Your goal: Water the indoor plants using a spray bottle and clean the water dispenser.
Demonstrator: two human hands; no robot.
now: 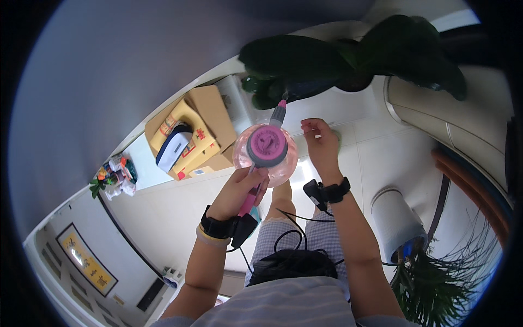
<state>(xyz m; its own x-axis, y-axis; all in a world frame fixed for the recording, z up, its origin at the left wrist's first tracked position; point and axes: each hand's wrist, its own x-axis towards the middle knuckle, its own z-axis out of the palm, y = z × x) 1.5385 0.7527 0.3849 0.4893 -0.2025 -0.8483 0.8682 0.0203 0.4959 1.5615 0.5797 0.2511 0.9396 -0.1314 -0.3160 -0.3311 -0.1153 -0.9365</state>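
Observation:
My left hand point(242, 191) is closed around the pink handle of a spray bottle point(268, 144) with a round, clear pinkish body and a pink-and-grey cap. Its grey nozzle with a pink tip points away from me, towards the broad dark green leaves of a potted plant point(294, 57). A clear bit shows at the nozzle's tip, close to the lower leaves. To the right of the bottle, my right hand point(320, 139) hangs in the air with loosely bent fingers and nothing visible in them. Both wrists wear black straps with small boxes.
Left of the bottle, a cardboard box point(222, 118) carries a yellow printed bag point(200, 137) and a white-and-navy pouch point(175, 148). A white cylindrical planter point(397, 216) with a spiky plant stands at right. Black cables point(300, 229) loop before my waist. A cabinet-like curved surface point(445, 110) is at upper right.

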